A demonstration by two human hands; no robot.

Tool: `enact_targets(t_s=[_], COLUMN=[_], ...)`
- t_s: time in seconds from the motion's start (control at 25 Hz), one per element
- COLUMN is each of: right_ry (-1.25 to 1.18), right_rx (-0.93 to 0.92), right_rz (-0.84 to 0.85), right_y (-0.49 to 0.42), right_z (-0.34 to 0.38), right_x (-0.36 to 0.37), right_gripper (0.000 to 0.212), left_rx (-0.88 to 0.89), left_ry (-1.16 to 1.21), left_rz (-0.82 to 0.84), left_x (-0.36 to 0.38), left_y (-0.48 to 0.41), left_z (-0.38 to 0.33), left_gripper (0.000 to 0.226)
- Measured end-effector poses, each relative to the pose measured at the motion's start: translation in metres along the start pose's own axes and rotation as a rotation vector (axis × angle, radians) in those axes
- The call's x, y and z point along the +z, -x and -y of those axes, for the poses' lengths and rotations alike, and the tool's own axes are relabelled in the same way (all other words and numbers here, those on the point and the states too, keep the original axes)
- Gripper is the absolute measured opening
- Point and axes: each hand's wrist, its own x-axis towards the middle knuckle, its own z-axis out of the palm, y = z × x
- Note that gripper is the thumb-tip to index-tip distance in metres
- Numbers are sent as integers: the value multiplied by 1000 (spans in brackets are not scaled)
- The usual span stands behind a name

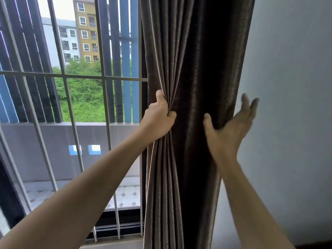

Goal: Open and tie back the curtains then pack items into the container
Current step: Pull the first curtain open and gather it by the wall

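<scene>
A dark brown curtain [194, 69] hangs bunched in folds between the window and the right wall. My left hand [159, 117] grips the curtain's left edge, fingers curled into the folds and thumb pointing up. My right hand [231, 126] is at the curtain's right edge against the wall side, fingers straight and spread, thumb lying on the fabric; it is motion-blurred. No tie-back and no container are in view.
A window with white metal bars [71, 97] fills the left, showing a tiled balcony [125, 194], trees and apartment blocks outside. A plain pale wall [291, 105] takes up the right side. A strip of floor shows at the bottom.
</scene>
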Motion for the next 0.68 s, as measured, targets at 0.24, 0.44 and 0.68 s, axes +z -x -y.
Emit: enact_targets(t_s=[0.24,0.44,0.68], right_ry=[51,-66,-79], right_rx=[-20,-49,-104], right_rz=[607,797,850], right_y=[2,69,76], right_z=[-13,-31,-31], right_x=[31,44,58], right_gripper=[51,38,47], left_rx=[8,-8,-10], left_ry=[-14,-2,81], left_rz=[49,78,78], left_x=[3,0,3], left_y=[-1,-5,-7], left_z=[0,4,-2], left_gripper=[71,70,60])
